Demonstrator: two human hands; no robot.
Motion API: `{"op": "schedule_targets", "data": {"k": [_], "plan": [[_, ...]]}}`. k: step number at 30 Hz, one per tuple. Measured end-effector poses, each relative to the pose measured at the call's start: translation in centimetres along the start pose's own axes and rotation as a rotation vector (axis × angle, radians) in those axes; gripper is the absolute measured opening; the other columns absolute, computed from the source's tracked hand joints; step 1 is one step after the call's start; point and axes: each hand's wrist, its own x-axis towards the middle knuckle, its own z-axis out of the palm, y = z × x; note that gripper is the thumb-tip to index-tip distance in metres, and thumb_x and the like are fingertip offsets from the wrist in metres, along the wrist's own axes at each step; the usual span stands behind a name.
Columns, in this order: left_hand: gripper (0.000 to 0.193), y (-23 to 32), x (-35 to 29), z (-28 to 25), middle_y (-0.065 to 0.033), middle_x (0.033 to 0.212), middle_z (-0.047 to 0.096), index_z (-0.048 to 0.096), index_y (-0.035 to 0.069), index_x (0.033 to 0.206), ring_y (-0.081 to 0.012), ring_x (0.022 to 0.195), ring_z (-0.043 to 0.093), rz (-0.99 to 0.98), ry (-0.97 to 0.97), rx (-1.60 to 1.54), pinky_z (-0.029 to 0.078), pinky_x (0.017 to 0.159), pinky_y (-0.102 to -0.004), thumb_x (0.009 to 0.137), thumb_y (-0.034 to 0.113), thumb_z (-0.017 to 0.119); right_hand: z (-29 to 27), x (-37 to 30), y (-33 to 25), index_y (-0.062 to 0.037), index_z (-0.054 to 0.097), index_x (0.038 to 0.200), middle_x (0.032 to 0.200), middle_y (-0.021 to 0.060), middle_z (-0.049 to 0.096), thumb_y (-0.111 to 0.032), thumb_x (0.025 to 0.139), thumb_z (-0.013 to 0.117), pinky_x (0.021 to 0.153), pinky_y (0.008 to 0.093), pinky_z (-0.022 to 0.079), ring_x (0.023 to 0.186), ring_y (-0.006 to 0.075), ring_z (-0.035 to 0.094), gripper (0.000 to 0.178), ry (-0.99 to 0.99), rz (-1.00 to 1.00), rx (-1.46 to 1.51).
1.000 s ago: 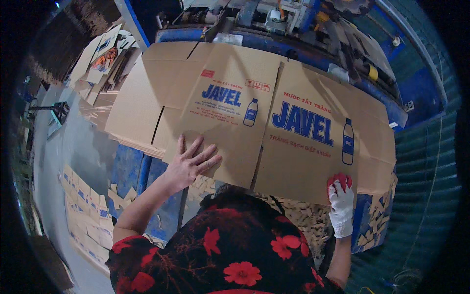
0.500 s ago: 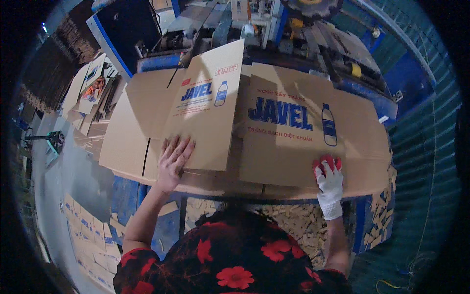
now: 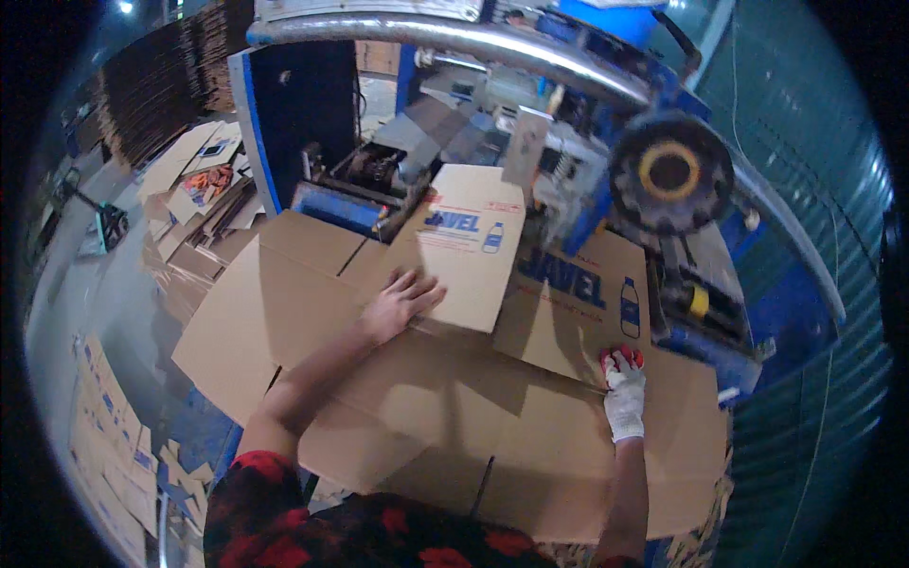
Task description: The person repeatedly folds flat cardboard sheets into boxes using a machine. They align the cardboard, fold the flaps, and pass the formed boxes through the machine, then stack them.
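Note:
My bare left hand point(image 3: 407, 301) lies with fingers spread on the near part of a printed brown cardboard flap point(image 3: 469, 251). My right hand point(image 3: 622, 390), in a white glove with red on the fingers, rests its fingers at the near right corner of a second printed panel point(image 3: 559, 327). Both pieces bear blue and red print with a bottle drawing, and their far ends reach in under the machine point(image 3: 559, 180). Beneath them spreads a wide plain cardboard sheet point(image 3: 426, 407) with dark slots. Whether the printed pieces join this sheet, I cannot tell.
A dark round wheel point(image 3: 670, 172) and a metal bar point(image 3: 454, 36) belong to the blue-framed machine ahead. Piled cardboard point(image 3: 194, 204) stands at left, with more printed sheets point(image 3: 114, 435) low at left. Green corrugated wall point(image 3: 805, 312) runs along the right.
Both hands and the printed cardboard have moved forward, the far ends now under the machine. More plain cardboard shows near my body. The view has tilted up toward the machine.

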Motion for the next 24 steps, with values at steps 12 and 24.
{"op": "schedule_targets", "data": {"k": [12, 24], "plan": [[0.045, -7.7, -13.1, -9.5, -0.0141, 0.133, 0.052, 0.058, 0.010, 0.122, -0.0318, 0.118, 0.050, -1.246, 0.096, -0.279, 0.043, 0.097, -0.0409, 0.083, 0.033, 0.064, -4.4, -5.7, 5.2, -0.0060, 0.035, 0.142, 0.142, 0.0168, 0.040, -0.008, 0.076, 0.070, 0.111, 0.0409, 0.027, 0.133, 0.0325, 0.035, 0.075, 0.256, 0.271, 0.181], [0.066, -10.5, -36.9, -16.4, -0.0216, 0.110, 0.062, 0.060, 0.004, 0.117, -0.0395, 0.108, 0.055, -1.255, -0.061, 0.304, 0.042, 0.095, -0.0453, 0.080, 0.059, 0.056, -11.9, -30.3, 1.3, -0.0065, 0.024, 0.146, 0.141, 0.0148, 0.042, -0.050, 0.082, 0.064, 0.104, 0.0461, 0.038, 0.126, 0.0358, 0.043, 0.087, -0.111, 1.268, -0.288]]}}
